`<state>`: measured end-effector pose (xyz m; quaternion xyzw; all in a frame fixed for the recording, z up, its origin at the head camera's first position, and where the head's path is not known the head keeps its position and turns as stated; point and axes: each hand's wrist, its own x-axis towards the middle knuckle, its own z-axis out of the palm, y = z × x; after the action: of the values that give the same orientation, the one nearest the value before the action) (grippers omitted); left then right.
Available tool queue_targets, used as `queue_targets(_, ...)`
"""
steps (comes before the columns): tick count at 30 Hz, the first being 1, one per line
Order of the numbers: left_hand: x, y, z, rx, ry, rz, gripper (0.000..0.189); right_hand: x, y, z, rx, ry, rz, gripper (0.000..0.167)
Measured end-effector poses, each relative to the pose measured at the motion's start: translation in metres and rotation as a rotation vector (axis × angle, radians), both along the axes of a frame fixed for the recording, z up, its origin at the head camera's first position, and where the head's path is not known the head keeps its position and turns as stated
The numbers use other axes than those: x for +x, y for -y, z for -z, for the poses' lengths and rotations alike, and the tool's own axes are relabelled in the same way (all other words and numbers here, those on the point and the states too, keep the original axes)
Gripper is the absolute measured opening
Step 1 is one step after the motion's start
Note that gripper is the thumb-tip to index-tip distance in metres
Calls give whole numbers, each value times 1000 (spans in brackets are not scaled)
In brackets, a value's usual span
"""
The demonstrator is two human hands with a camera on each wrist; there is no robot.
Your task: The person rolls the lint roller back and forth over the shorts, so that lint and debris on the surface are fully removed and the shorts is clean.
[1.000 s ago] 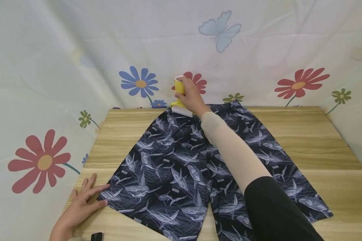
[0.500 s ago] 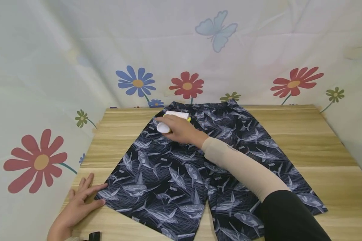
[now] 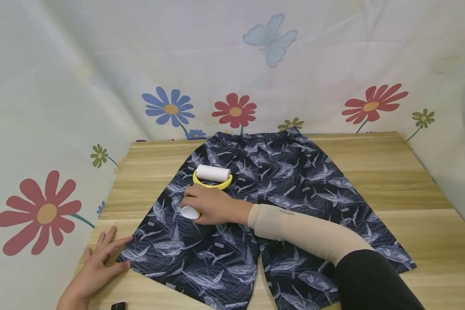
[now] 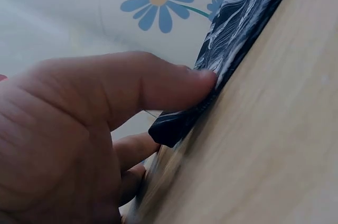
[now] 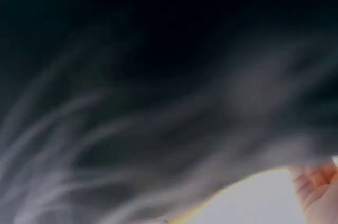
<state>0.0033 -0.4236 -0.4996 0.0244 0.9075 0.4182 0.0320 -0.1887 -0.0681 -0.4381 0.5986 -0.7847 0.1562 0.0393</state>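
Dark shorts (image 3: 201,241) with a grey-white shark print lie spread flat, waistband away from me. My right hand (image 3: 211,206) grips the yellow-and-white handle of a lint roller, its white roll (image 3: 213,173) lying over the upper part of the left leg. In the right wrist view, the blurred print fills most of the picture, with the handle's white end (image 5: 259,200) and part of the hand at lower right. My left hand (image 3: 97,262) rests at the outer hem corner of the left leg, fingers extended. Seen from the left wrist, its thumb (image 4: 174,86) presses on the cloth edge.
Beneath the shorts is a wood-grain table (image 3: 395,185). A white curtain (image 3: 325,56) printed with flowers and a butterfly hangs behind the table and along its left and right sides. A small black object (image 3: 118,306) shows at the bottom edge, near the left wrist.
My right hand has drawn the lint roller from the waistband down the left leg toward me, its handle end now turned my way. My left hand keeps its place at the hem corner.
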Motion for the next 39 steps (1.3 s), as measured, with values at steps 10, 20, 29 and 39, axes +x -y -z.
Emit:
queue_targets(10,-5,-3,4,-119,-19,21,67,20,6,-26,102,44,-35,39)
queue_targets(20,-5,-3,2,-145,1,19,76,42,6,-36,70,128,-106,36)
queue_targets(29,-7,-5,4,-161,32,13,76,83,11,-31,105,44,-162,38)
queue_targets(39,-5,-5,2,-163,41,16,77,124,31,-32,127,36,-182,40)
